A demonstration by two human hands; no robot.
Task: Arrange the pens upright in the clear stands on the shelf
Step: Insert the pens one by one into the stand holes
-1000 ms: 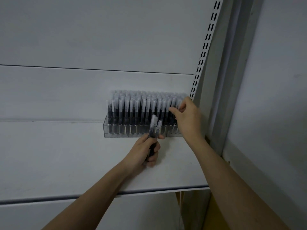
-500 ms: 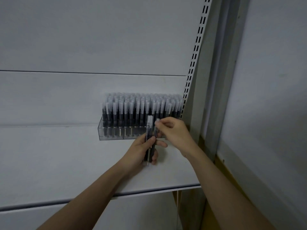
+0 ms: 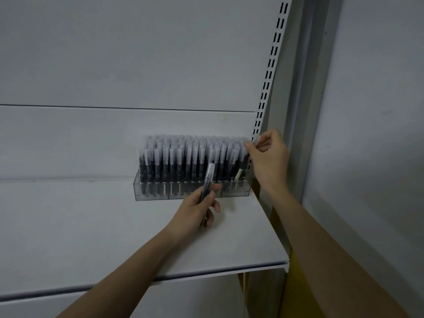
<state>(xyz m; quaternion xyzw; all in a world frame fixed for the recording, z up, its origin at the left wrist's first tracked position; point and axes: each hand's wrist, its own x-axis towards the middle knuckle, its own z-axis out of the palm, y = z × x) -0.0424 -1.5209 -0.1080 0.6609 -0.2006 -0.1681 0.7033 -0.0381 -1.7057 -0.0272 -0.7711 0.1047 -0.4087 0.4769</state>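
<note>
Left hand: a spare pen is gripped upright, fingers curled round its dark barrel.
Shelf: the clear stands are set at its back, toward 12 o'clock.
Pens in stands: packed upright in rows.
Right hand: at 3 o'clock of the rows, one pen's cap is pinched between fingertips.

There are no words, numbers, brand names or signs that can be read anywhere here, not on the pens, the clear stands, the shelf or the wall behind them.
</note>
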